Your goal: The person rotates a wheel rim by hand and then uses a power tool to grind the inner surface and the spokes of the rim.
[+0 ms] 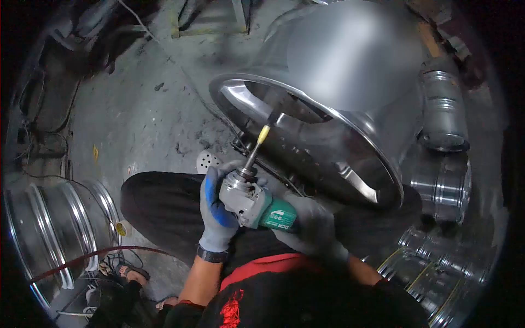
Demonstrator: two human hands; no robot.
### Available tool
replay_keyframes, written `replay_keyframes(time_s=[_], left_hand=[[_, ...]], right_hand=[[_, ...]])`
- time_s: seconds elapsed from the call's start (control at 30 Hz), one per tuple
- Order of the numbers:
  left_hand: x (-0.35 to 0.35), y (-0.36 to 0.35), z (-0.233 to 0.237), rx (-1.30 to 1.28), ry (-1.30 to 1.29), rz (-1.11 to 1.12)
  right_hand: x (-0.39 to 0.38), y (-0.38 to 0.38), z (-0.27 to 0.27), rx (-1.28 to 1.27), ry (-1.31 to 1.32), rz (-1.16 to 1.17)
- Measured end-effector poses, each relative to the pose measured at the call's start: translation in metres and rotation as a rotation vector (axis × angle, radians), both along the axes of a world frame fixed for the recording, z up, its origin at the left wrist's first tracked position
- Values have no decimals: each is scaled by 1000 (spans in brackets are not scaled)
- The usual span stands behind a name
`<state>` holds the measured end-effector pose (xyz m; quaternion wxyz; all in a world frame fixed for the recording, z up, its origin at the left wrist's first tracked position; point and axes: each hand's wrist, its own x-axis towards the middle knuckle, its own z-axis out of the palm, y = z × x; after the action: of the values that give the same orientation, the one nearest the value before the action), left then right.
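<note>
I hold a green and silver angle grinder (254, 206) across my lap with both gloved hands. My left hand (217, 210), in a grey glove with a blue patch, wraps round its metal gear head. Around the green motor body, my right hand (314, 223) is closed, partly in shadow. From the head a long spindle (251, 161) with a yellow section (263, 134) points up and away. Its dark tip (275, 116) overlaps a spoke opening of the large alloy wheel rim (317, 139), which is tilted with its face towards me.
Metal wheel rims (60, 229) stand at the left, and more rims (440, 183) line the right side. A cable runs over the grey floor (131, 120). At the lower left shows another person's sandalled foot (134, 274). A metal stand (210, 22) is at the back.
</note>
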<state>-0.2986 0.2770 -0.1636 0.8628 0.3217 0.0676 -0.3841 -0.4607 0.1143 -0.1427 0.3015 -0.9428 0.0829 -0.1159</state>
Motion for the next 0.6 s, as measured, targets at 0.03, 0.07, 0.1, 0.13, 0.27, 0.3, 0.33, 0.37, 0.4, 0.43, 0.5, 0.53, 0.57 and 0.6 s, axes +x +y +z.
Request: replay_keyframes(time_s=[0.03, 0.07, 0.1, 0.13, 0.27, 0.3, 0.33, 0.37, 0.4, 0.43, 0.5, 0.53, 0.57, 0.6], left_hand=[[0, 1, 1, 12, -13, 45], [2, 8, -4, -18, -30, 63], [-2, 14, -7, -13, -33, 69], [-6, 19, -9, -6, -62, 127], [-27, 26, -1, 62, -100, 240], [-29, 25, 0, 133, -140, 257], [-28, 25, 1, 133, -143, 259], [-26, 26, 6, 189, -200, 250], [-23, 27, 12, 245, -256, 239], [-20, 27, 17, 302, -313, 236], [-17, 25, 24, 276, -310, 275], [-19, 26, 18, 391, -363, 246], [-22, 26, 14, 522, -407, 237], [-23, 24, 18, 566, -478, 235]], right_hand=[[2, 0, -2, 27, 28, 1], [6, 1, -3, 29, 23, 8], [11, 2, -3, 62, 55, 18], [14, 5, -3, 94, 85, 27], [30, 16, -1, 65, 62, 40], [33, 18, 2, 60, 77, 49], [36, 20, 4, 54, 94, 56], [37, 22, 3, 55, 93, 58], [37, 23, 2, 50, 79, 58], [39, 23, 1, 44, 64, 64], [40, 21, 7, 19, 79, 68], [43, 23, 11, 2, 100, 68], [49, 22, 17, 31, 81, 171], [58, 19, 23, 148, 155, 148]])
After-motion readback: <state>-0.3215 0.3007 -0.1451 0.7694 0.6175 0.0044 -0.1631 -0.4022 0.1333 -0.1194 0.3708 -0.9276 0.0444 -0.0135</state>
